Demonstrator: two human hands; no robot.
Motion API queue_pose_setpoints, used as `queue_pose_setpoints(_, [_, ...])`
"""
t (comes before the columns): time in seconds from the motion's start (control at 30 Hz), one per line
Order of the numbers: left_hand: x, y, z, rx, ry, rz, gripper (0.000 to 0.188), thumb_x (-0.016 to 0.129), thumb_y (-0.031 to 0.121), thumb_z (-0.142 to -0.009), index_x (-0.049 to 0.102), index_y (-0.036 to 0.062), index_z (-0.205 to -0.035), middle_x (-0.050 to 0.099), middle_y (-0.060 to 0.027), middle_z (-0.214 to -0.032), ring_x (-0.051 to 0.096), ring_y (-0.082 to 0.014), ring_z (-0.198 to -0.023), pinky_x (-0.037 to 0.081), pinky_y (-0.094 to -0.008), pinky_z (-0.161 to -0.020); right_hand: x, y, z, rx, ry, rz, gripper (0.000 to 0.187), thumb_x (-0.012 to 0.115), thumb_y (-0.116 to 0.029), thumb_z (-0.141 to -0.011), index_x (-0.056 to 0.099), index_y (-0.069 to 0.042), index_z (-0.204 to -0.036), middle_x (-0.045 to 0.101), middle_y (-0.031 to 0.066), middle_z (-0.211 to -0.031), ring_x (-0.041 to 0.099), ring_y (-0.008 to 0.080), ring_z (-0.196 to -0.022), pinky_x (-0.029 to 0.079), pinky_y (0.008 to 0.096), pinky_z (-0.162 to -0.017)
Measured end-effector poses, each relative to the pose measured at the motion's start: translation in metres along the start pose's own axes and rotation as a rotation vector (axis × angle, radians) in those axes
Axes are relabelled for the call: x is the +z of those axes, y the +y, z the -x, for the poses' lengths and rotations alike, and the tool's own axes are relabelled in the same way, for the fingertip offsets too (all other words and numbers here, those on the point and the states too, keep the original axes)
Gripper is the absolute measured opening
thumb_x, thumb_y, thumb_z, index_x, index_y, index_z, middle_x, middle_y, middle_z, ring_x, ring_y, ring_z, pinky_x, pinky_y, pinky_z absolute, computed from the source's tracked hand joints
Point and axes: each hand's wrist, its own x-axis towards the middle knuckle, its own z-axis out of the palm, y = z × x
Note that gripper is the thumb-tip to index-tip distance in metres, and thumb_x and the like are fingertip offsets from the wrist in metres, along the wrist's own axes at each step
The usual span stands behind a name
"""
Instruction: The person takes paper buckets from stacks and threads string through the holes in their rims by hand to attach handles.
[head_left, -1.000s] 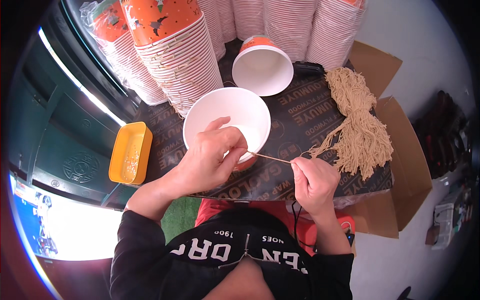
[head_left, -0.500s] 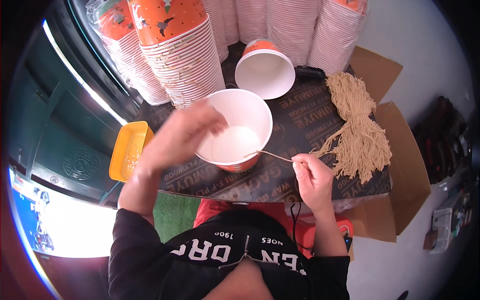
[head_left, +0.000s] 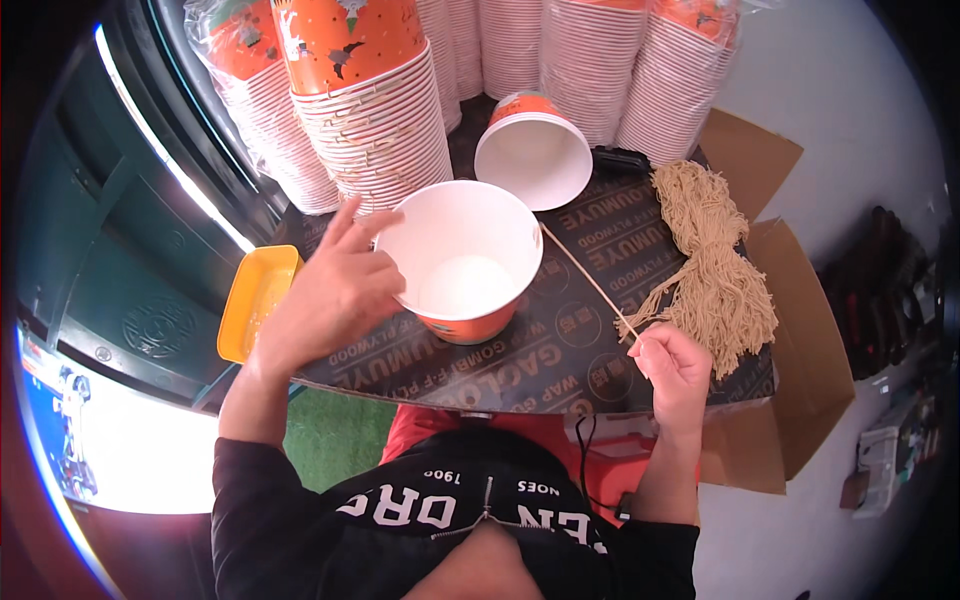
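Observation:
A paper bucket (head_left: 462, 250), white inside and orange outside, stands mouth up at the middle of the table. Beside its left wall is my left hand (head_left: 345, 290), fingers spread, the fingertips near or against the rim; whether they touch is hard to tell. My right hand (head_left: 676, 368) pinches the end of a thin beige cord (head_left: 588, 278). That cord runs taut and straight to the bucket's right rim. Right of it lies a tied bundle of beige cords (head_left: 712, 265).
A second bucket (head_left: 533, 160) lies tipped behind the first. Tall nested stacks of buckets (head_left: 370, 130) line the back, several in plastic wrap. A yellow tray (head_left: 240, 305) sits at the left edge, a black object (head_left: 620, 160) at the back. Cardboard flaps (head_left: 800, 340) flank the table's right side.
My left hand has come out from over the bucket's mouth to its left side. The right hand moved right and toward me, drawing the cord straight; the cord now meets the right rim, not the front.

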Motion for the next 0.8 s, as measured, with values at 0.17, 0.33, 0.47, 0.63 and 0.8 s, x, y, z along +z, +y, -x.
queue_pose_setpoints(0.17, [0.022, 0.04, -0.015, 0.089, 0.112, 0.107, 0.024, 0.081, 0.012, -0.071, 0.06, 0.0071, -0.083, 0.057, -0.0079, -0.073, 0.063, -0.0285, -0.086, 0.039, -0.0568, -0.111, 0.015, -0.012, 0.004, -0.035, -0.058, -0.117, 0.018, 0.06, -0.01, -0.098, 0.066, 0.003, -0.087, 0.054, -0.0027, -0.07, 0.04, 0.0013, -0.061, 0.029, 0.0194, -0.054])
queue_pose_setpoints(0.33, [0.048, 0.054, -0.044, -0.032, 0.289, 0.228, 0.018, 0.072, 0.006, -0.083, 0.062, 0.0047, -0.099, 0.062, -0.0106, -0.076, 0.064, -0.0326, -0.076, 0.042, -0.0551, -0.108, 0.047, -0.014, -0.01, 0.019, -0.103, -0.43, 0.019, 0.056, -0.008, -0.098, 0.065, 0.007, -0.09, 0.054, 0.0024, -0.079, 0.042, 0.0044, -0.061, 0.031, 0.0203, -0.055])
queue_pose_setpoints(0.47, [0.046, 0.043, -0.046, -0.08, 0.436, 0.352, 0.021, 0.059, -0.005, -0.09, 0.063, 0.001, -0.109, 0.067, -0.013, -0.085, 0.067, -0.0332, -0.085, 0.04, -0.052, -0.11, 0.053, -0.005, -0.02, -0.163, -0.067, -0.286, 0.017, 0.058, -0.007, -0.095, 0.069, 0.007, -0.093, 0.055, 0.011, -0.112, 0.046, 0.0074, -0.076, 0.036, 0.0211, -0.065])
queue_pose_setpoints(0.63, [0.037, 0.064, -0.018, -0.288, 0.619, 0.459, 0.016, 0.051, -0.008, -0.092, 0.065, -0.0041, -0.1, 0.067, -0.0133, -0.081, 0.068, -0.0232, -0.072, 0.055, -0.0326, -0.075, 0.073, -0.001, -0.025, -0.129, -0.134, -0.538, 0.018, 0.06, -0.008, -0.096, 0.071, 0.005, -0.099, 0.051, 0.0161, -0.131, 0.048, 0.0109, -0.088, 0.043, 0.0265, -0.075])
queue_pose_setpoints(0.8, [0.064, 0.095, 0.004, -0.181, 0.537, 0.548, 0.023, 0.076, 0.004, -0.081, 0.064, 0.0013, -0.1, 0.059, -0.0072, -0.063, 0.06, -0.0244, -0.053, 0.046, -0.0341, -0.049, 0.095, 0.004, -0.026, 0.055, -0.188, -0.928, 0.026, 0.047, -0.017, -0.103, 0.062, 0.0, -0.091, 0.054, 0.0109, -0.126, 0.047, 0.0158, -0.093, 0.04, 0.0312, -0.077])
